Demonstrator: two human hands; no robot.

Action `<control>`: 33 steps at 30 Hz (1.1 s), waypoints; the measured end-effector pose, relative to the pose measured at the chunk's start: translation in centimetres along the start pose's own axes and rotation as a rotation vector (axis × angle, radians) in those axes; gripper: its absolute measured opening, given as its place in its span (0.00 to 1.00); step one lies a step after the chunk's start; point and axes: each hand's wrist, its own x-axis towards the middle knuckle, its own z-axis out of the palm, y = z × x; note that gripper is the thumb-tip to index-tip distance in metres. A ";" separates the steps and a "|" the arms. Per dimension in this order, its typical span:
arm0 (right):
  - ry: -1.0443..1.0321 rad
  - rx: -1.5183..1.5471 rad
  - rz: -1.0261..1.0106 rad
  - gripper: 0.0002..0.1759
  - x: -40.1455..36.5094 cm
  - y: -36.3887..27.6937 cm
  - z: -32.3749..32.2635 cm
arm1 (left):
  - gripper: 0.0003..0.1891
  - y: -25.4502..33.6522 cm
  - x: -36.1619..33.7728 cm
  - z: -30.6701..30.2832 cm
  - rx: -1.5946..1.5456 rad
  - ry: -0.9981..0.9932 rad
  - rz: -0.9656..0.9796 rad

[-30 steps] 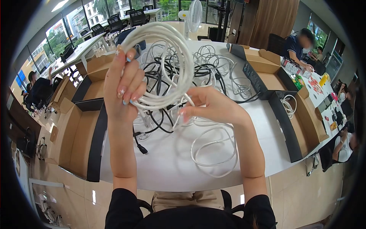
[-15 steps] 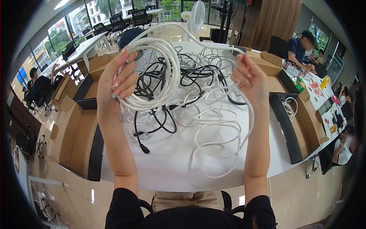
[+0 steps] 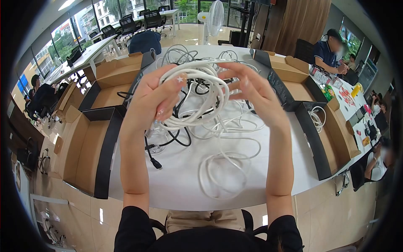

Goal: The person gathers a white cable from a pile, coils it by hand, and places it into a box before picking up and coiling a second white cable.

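Observation:
In the head view a coil of white cable [image 3: 219, 94] is held up over the table. My left hand [image 3: 157, 96] is closed round the left side of the coil, thumb on top. At the coil's upper right, my right hand [image 3: 254, 90] has its fingers curled on the same cable, guiding a strand along the loops. A loose length of white cable [image 3: 226, 166] trails down onto the table, partly blurred. Behind and below the coil lies a tangle of black and white cables, with a black cable plug [image 3: 156, 163] at its front left.
Open cardboard boxes stand at the left [image 3: 86, 151] and the right [image 3: 331, 143] of the white table [image 3: 184, 191]. A small coil of white cable [image 3: 317, 118] lies in the right box. A fan [image 3: 215, 19] stands behind; a person [image 3: 331, 52] sits at the far right.
My right hand has moved left, from well apart to the coil, bringing the cable strand with it. My left hand has shifted right and slightly down with the coil, turning it.

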 end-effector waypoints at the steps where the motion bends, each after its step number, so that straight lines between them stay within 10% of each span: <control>1: 0.084 -0.004 -0.018 0.17 0.2 0.1 0.5 | 0.11 0.0 0.0 0.2 -0.016 -0.020 -0.014; 7: 0.556 -0.466 -0.565 0.12 1.6 2.1 1.2 | 0.14 -0.5 0.0 0.1 -0.061 -0.201 -0.028; 11: 0.145 -0.189 -0.276 0.09 0.5 2.3 0.0 | 0.16 -0.7 0.3 0.4 -0.072 -0.145 -0.003; 24: 0.323 -0.337 -0.575 0.23 1.4 3.5 2.5 | 0.17 -2.6 1.1 1.6 -0.328 0.125 0.259; 33: 0.084 0.544 -0.040 0.13 0.6 4.8 3.5 | 0.19 -4.7 1.6 3.0 -0.444 0.244 0.491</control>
